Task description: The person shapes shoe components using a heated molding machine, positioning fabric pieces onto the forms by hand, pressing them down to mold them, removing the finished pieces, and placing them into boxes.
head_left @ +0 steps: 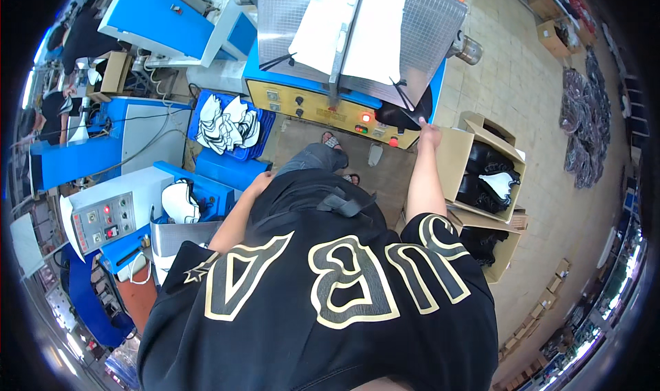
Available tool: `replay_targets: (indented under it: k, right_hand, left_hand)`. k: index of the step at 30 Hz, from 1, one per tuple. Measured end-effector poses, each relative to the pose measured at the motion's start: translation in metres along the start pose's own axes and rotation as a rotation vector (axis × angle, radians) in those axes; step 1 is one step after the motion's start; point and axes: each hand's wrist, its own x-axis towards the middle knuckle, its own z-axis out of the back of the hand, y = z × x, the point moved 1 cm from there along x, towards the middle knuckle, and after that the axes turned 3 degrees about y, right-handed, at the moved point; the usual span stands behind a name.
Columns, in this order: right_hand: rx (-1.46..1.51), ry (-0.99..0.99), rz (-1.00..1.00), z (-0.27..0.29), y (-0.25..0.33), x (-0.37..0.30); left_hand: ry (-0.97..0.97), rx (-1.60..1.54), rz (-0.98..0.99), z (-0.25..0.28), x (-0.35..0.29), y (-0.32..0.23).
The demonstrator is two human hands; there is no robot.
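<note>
My right hand (429, 135) reaches to the right front corner of a blue machine, its fingers closed on the edge of a black shoe upper (399, 118). The upper lies dark against the machine's front, partly under its metal top. On that sloping metal mesh top (289, 6) lie white sheet pieces (375, 37) with black straps at their lower corners. A metal bar (344, 37) crosses between them. My left hand (260, 184) is low beside my left thigh, near a blue machine part (230, 169); its fingers are mostly hidden.
A yellow control panel (316, 109) with knobs and lit buttons faces me. Left of it, a blue crate (258, 143) holds white-and-black pieces (227, 126). Cardboard boxes (450, 164) with black shoe uppers (485, 178) stand at my right. Another machine (103, 215) is at my left.
</note>
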Motion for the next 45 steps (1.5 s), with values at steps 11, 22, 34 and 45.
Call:
replay_targets:
  k: [11, 22, 34, 45]
  right_hand:
    - [0.475, 0.084, 0.075, 0.013, 0.061, -0.008]
    - [0.356, -0.097, 0.12, 0.014, 0.052, -0.028]
    - [0.739, 0.087, 0.118, 0.081, 0.029, -0.14]
    - [0.5, 0.934, -0.072, 0.125, 0.082, -0.286]
  left_hand:
    - [-0.136, -0.038, -0.088, -0.019, 0.008, 0.038]
    - [-0.125, -0.064, -0.026, -0.048, 0.003, 0.049]
    - [-0.464, -0.102, -0.532, -0.017, -0.038, -0.107]
    - [-0.07, 0.484, -1.363, -0.066, -0.073, -0.284]
